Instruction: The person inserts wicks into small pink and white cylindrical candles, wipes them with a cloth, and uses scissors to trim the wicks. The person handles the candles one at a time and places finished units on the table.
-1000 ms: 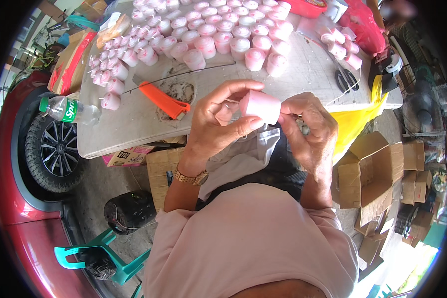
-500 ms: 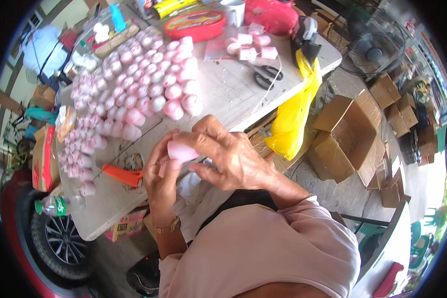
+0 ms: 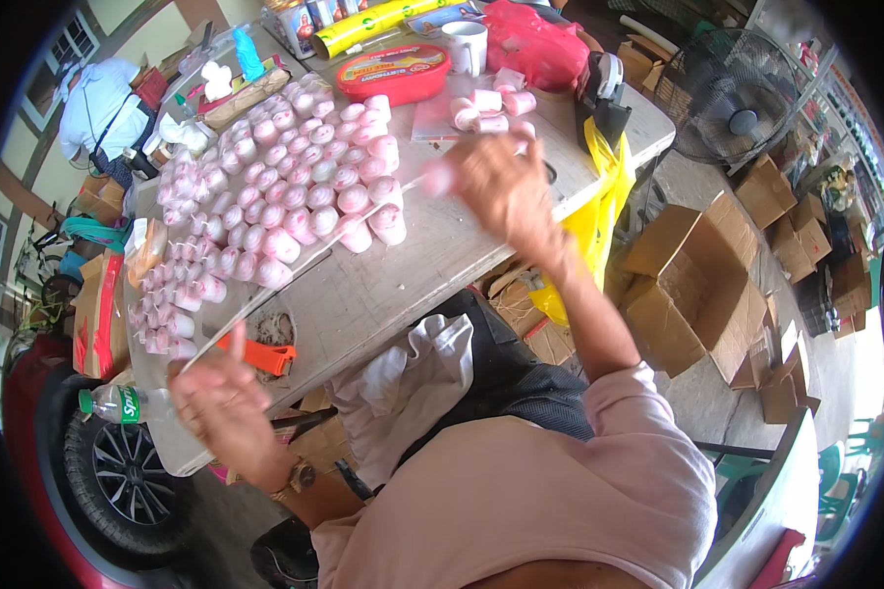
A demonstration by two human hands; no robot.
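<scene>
A long white string (image 3: 300, 273) is stretched slantwise over the table. At its lower left end is my left hand (image 3: 221, 402), fingers blurred, with the string pinched in it. My right hand (image 3: 509, 196) is raised over the table's right part and grips a small pink roll (image 3: 438, 179), smeared by motion, at the string's other end. Below the string, and partly crossed by it, stand many small pink-and-white rolls (image 3: 285, 211) in close rows. A few loose pink rolls (image 3: 489, 101) lie beyond my right hand. Black scissors are mostly hidden behind that hand.
Behind the rows are a red oval tub (image 3: 393, 75), a white mug (image 3: 467, 47) and a red plastic bag (image 3: 535, 44). An orange tool (image 3: 263, 355) lies near the front edge. A yellow bag (image 3: 599, 226) hangs at right, by an open carton (image 3: 688, 285). Another person (image 3: 103, 113) bends at far left.
My hands were together around a pink roll before my body. They have drawn far apart, left hand to the lower left, right hand up and right with the roll, the string taut between.
</scene>
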